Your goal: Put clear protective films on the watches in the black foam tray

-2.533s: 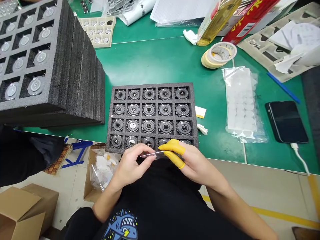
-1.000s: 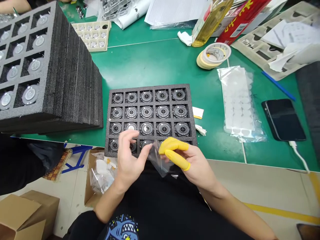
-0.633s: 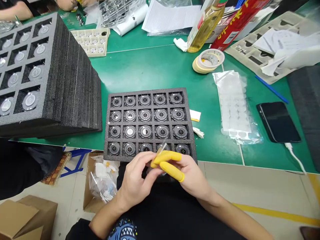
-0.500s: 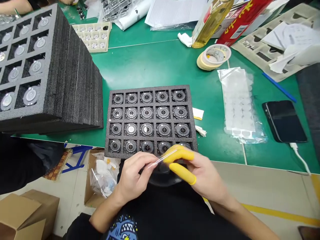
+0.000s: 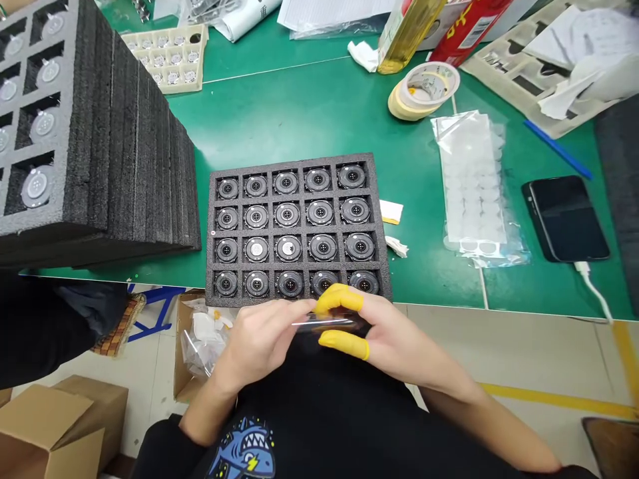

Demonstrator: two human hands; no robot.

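My left hand [image 5: 262, 336] pinches the edge of a thin clear plastic film [image 5: 324, 323], seen nearly edge-on above my lap. My right hand [image 5: 367, 326] wears yellow finger cots. Its bent index finger reaches over the film to my left fingertips, while its thumb stays apart below. Whether it holds anything small is hidden. Just beyond both hands lies a dark foam tray [image 5: 211, 206] with round black watch-like parts in its compartments. One part [image 5: 256, 249] in the third row bears a whitish disc; its right neighbour [image 5: 288, 248] looks partly white.
A tall stack of foam trays [image 5: 124, 146] stands at the left. Rightward are a sheet of round stickers [image 5: 474, 179], a phone [image 5: 566, 219] on a cable, tape rolls [image 5: 424, 90] and an oil-coloured bottle [image 5: 407, 33]. A cardboard box [image 5: 182, 359] of waste sits below the table edge.
The film has turned from a slant to nearly level. My right hand has shifted slightly left, its fingers coming closer to my left fingertips. The camera view has moved a little.
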